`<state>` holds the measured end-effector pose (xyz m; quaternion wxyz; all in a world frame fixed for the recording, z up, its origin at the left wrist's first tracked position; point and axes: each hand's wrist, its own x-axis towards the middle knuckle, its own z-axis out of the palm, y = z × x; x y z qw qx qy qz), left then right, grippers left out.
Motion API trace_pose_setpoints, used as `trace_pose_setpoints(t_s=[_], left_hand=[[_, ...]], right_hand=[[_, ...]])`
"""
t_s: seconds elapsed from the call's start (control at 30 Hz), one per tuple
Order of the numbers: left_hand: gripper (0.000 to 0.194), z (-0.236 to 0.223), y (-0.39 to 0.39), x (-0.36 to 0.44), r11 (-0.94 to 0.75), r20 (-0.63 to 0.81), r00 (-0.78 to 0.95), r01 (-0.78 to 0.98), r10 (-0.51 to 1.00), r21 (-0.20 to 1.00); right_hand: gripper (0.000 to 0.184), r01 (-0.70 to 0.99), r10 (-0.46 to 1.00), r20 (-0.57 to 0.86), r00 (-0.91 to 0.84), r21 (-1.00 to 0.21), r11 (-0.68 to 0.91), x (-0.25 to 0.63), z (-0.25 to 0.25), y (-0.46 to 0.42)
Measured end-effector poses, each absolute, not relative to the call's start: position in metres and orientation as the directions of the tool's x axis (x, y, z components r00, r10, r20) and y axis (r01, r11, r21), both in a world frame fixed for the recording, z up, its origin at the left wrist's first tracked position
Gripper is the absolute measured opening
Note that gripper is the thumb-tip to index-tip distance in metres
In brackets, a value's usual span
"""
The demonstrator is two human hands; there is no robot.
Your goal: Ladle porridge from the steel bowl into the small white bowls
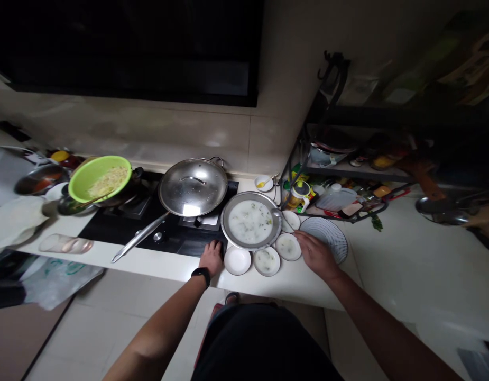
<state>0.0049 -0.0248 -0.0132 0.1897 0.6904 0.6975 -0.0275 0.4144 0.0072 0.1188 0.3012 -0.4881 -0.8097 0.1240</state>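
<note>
My right hand is closed on the thin handle of a metal spoon, whose head lies at the right rim of a large metal bowl. White, milky soup with green bits fills that bowl. Several small bowls stand around its front and right side. One small bowl looks white inside, with no green bits showing. Soup with green bits shows in the front middle bowl and the bowl beside my right hand. My left hand rests on the cooktop's front right corner, holding nothing, fingers extended.
A lidded pan sits on the black cooktop, its long handle jutting forward left. Farther left are a green basin of pale shreds and a glass. A striped plate and a seasoning rack stand right.
</note>
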Motion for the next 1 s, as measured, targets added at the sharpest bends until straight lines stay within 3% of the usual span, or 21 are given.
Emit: trace_pose_setpoints(t_s=[0.13, 0.23, 0.33, 0.43, 0.53, 0.63, 1.0], left_hand=[[0.054, -0.012, -0.025, 0.006, 0.05, -0.313, 0.022, 0.974, 0.949, 0.219], [0.054, -0.01, -0.025, 0.006, 0.059, -0.325, 0.017, 0.973, 0.946, 0.222], [0.054, -0.01, -0.025, 0.006, 0.065, -0.323, 0.014, 0.97, 0.946, 0.233], [0.055, -0.01, -0.025, 0.006, 0.061, -0.319, 0.019, 0.969, 0.948, 0.239], [0.056, -0.012, -0.025, 0.006, 0.058, -0.314, 0.02, 0.97, 0.949, 0.236], [0.056, -0.014, -0.026, 0.005, 0.06, -0.307, 0.015, 0.97, 0.952, 0.235], [0.057, -0.021, -0.025, 0.001, 0.029, -0.295, 0.039, 0.974, 0.955, 0.223]], right_hand=[[0.034, 0.66, 0.913, 0.311, -0.264, -0.633, 0.406, 0.387, 0.102, 0.019], [0.035, 0.567, 0.978, 0.194, -0.082, -0.798, 0.205, 0.373, 0.084, 0.028], [0.043, 0.304, 0.981, -0.039, 0.192, -0.948, -0.097, 0.367, 0.073, 0.033], [0.043, -0.028, 0.901, -0.249, 0.356, -0.966, -0.256, 0.368, 0.072, 0.036], [0.035, -0.213, 0.854, -0.352, 0.382, -0.933, -0.29, 0.375, 0.076, 0.035], [0.03, -0.293, 0.843, -0.389, 0.373, -0.911, -0.291, 0.382, 0.082, 0.032], [0.027, -0.33, 0.81, -0.339, 0.478, -0.924, -0.191, 0.429, 0.122, 0.024]])
